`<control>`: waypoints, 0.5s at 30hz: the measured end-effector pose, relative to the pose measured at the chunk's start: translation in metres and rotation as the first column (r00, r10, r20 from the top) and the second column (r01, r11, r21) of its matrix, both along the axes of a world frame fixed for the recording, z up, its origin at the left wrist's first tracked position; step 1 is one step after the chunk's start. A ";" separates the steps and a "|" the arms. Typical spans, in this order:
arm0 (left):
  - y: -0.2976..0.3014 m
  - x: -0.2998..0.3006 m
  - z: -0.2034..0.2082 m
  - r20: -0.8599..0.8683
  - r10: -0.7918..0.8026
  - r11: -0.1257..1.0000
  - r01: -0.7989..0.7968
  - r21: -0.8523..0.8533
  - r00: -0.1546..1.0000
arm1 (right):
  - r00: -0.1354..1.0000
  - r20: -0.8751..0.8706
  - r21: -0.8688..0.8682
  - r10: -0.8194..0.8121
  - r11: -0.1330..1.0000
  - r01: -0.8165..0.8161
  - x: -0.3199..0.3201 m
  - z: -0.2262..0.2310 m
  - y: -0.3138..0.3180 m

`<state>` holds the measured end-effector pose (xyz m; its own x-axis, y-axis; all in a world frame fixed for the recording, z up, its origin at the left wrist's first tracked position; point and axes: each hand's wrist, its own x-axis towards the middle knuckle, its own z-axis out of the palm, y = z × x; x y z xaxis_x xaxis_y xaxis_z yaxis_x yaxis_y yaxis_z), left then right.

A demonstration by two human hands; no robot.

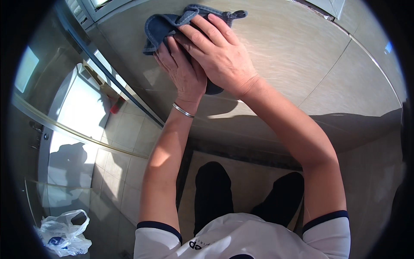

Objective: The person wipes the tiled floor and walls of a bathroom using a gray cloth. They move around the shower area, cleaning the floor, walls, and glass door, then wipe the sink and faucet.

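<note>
A dark blue cloth [161, 29] with stitched edges and a small hanging loop is bunched against the beige tiled wall [284, 43] at the top. My right hand [222, 56] presses on it from the right, its fingers stretched over the folds. Beside it, my left hand [183, 71] holds the cloth's lower left part, fingers bent and partly hidden in the fabric. A silver bangle [183, 110] circles my left wrist. Below my palms a dark end of the cloth [214, 88] shows.
To the left stands a glass panel with a metal frame [112, 77]. Beyond it are a white fixture [77, 99], a small red object [116, 105] and floor tiles. A white plastic bag [67, 233] lies at lower left. A window frame [97, 11] is at upper left.
</note>
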<state>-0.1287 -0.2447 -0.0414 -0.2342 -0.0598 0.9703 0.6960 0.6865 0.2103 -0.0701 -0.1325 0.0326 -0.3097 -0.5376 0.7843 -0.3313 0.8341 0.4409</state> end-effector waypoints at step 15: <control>0.068 0.048 -0.040 0.033 -0.221 0.938 0.222 -0.267 0.975 | 0.981 0.175 -0.141 -0.082 0.984 0.108 0.073 -0.062 0.099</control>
